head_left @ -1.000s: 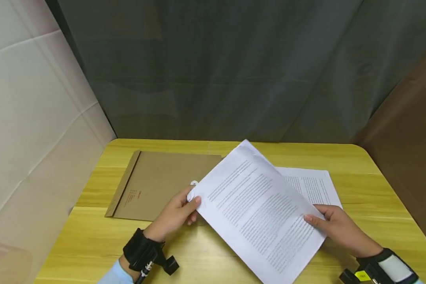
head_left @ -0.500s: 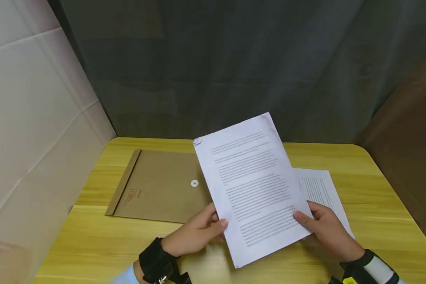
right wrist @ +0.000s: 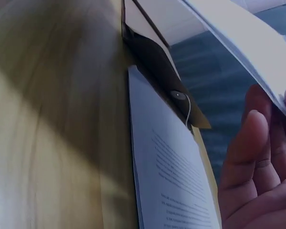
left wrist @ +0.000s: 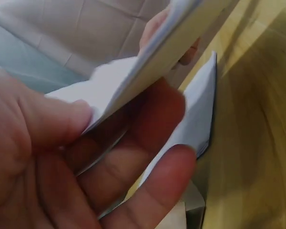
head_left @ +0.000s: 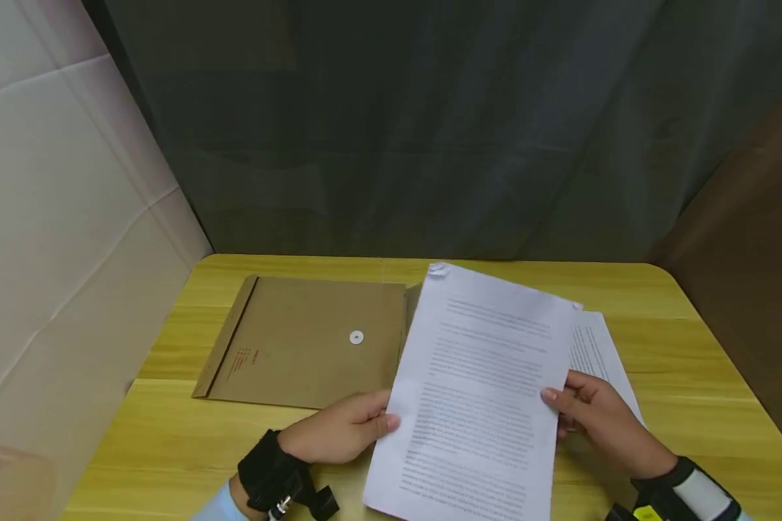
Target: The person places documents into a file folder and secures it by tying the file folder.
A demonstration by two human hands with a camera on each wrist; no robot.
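A stapled white printed document is held above the yellow wooden table, lying nearly flat with its stapled corner away from me. My left hand pinches its left edge, thumb on top and fingers underneath. My right hand grips its right edge the same way, fingers under the sheets. Below it, a second printed page lies flat on the table. A brown envelope with a white button clasp lies to the left.
Dark grey curtain hangs behind the table. A white sheet covers the left side and a brown surface stands at the right. The envelope's flap and string sit beside the flat page.
The document has swung from diagonal, then raised upright, to lowered and nearly flat over the table. My left hand shifted right along its edge; my right hand stayed at the right edge.
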